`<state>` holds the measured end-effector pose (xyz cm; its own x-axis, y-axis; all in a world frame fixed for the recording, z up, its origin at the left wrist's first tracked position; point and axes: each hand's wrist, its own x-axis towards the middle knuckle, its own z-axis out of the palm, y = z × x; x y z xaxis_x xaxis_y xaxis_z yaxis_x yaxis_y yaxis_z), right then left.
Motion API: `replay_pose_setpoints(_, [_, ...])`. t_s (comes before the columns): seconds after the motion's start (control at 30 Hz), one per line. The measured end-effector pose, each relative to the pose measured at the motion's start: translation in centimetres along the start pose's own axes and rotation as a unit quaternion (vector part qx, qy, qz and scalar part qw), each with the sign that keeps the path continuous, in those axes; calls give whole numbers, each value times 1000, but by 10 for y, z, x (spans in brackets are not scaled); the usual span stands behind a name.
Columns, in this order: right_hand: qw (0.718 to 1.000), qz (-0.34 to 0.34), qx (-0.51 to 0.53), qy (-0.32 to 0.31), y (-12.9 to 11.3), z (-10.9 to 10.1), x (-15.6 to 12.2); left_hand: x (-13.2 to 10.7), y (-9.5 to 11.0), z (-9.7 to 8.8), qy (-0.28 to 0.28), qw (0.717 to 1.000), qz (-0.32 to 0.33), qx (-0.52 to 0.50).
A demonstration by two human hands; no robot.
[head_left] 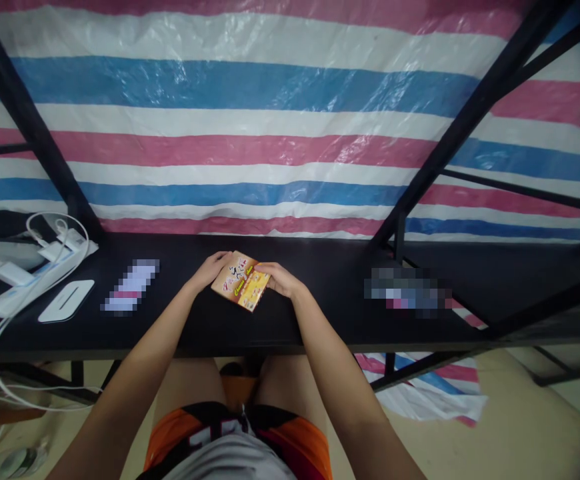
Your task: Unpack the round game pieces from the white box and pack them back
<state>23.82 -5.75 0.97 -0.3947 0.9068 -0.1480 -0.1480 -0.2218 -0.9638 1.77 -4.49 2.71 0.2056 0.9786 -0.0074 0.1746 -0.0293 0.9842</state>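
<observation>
Chinese chess box [241, 283] is looking as yet unopened — the left hand [209, 271] and right hand [282, 279] are gripping its edges with fingers partly closed.

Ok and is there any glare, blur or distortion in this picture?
Head view: white glare on the striped sheet; pixelated patches on the black table; wide-angle stretch and softness toward the edges; the printed box between the left hand and right hand is clearer, its small print unreadable.
</observation>
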Motion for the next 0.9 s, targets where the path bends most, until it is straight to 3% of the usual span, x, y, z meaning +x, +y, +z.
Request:
replay_pose_setpoints(0.1, [993, -65, 55, 79, 0, -3, 5, 2, -5, -6, -14, 1000, -21, -4])
replay_pose_setpoints(0.2, [987, -93, 72, 105, 1, -3, 9, 4, -8, -6, -1, 999, -38, -31])
replay_pose_setpoints(0.33, [994, -88, 29, 66, 6, 1, 10, 6, -8, -4, 74, 988, -10, -134])
replay_pose_setpoints(0.43, [996, -81, -11, 29, 8, 3, 10, 6, -7, -3, 93, 979, 15, -180])
replay_pose_setpoints(0.53, [995, -91, 1, 40, 9, 1, 11, 6, -5, -2, 84, 985, 38, -147])
replay_pose_setpoints(0.7, [988, -105, 34, 108, 10, -4, 16, 7, -8, -2, 13, 998, 38, -45])
replay_pose_setpoints(0.9, [978, -149, -32, 143, 8, -2, 15, 7, -11, -2, 24, 997, 72, 15])
